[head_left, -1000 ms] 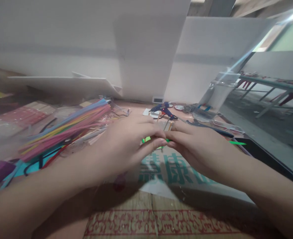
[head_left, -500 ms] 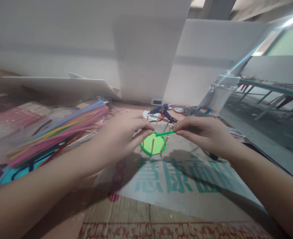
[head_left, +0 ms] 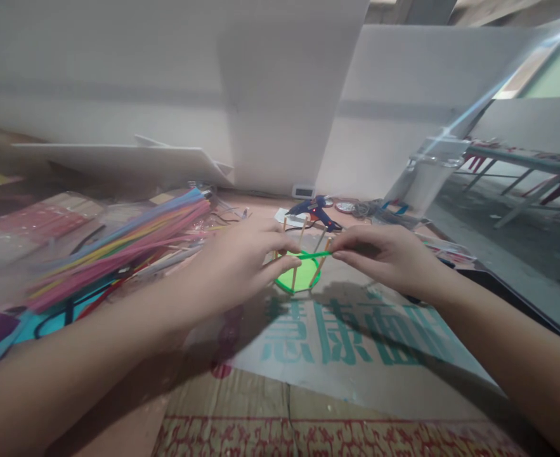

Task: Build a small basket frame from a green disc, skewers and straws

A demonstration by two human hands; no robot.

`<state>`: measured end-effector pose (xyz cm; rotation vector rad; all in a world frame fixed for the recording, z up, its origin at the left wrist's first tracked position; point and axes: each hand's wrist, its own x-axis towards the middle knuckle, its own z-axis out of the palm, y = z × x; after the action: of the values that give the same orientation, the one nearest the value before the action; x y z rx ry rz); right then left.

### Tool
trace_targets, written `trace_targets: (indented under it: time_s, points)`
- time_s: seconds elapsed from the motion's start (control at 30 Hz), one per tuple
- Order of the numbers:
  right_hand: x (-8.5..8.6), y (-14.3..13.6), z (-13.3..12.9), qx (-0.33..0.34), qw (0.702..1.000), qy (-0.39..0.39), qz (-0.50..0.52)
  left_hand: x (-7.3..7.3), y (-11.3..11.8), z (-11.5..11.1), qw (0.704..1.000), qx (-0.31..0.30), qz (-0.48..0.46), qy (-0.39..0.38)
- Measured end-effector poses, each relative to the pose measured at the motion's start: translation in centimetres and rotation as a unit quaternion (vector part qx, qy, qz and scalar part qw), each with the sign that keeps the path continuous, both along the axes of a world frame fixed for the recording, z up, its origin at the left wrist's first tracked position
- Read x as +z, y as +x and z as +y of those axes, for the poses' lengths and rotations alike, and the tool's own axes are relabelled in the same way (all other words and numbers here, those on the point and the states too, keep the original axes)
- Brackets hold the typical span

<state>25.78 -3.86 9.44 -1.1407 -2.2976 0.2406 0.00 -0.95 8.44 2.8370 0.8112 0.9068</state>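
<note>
A short green pipe cleaner [head_left: 316, 256] is stretched level between my hands. My right hand [head_left: 384, 254] pinches its right end between thumb and forefinger. My left hand [head_left: 255, 251] has thumb and forefinger closed at its left end. Just behind and below is a small round frame with a light green base [head_left: 303, 276], edged in brighter green. Several thin wooden sticks [head_left: 316, 271] rise from its edge. The left fingers hide part of the frame's left side, and the pipe cleaner passes in front of the sticks.
Behind the frame lies a dark blue glue gun [head_left: 311, 208] with a small red light. A bundle of coloured pipe cleaners [head_left: 132, 238] is on the left. White boards [head_left: 280, 95] stand at the back. A clear plastic container [head_left: 434, 174] is at the back right. A printed plastic sheet [head_left: 356, 387] covers the tabletop.
My left fingertips have moved right onto the pipe cleaner's left end, which was free before. My right hand has shifted slightly left. The view has moved a little.
</note>
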Motion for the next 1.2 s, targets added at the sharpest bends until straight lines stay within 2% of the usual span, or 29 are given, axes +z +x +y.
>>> trace_targets:
  time_s: [0.27, 0.77, 1.03, 1.2]
  points:
    - [-0.3, 0.3, 0.4, 0.015, 1.0, -0.02, -0.011, -1.0, 0.0, 0.4, 1.0, 0.006, 0.013, -0.003]
    - [-1.0, 0.7, 0.8, 0.019, 0.999, -0.028, -0.018, -1.1, 0.0, 0.4, 0.998, 0.003, 0.022, 0.054]
    - [-1.1, 0.6, 0.8, 0.016, 1.0, -0.014, -0.022, -0.3, 0.1, 0.0, 1.0, 0.01, 0.006, 0.024]
    - [-1.1, 0.4, 0.7, 0.007, 1.0, -0.014, -0.023, 0.0, 0.2, -0.3, 0.999, 0.002, -0.009, 0.035]
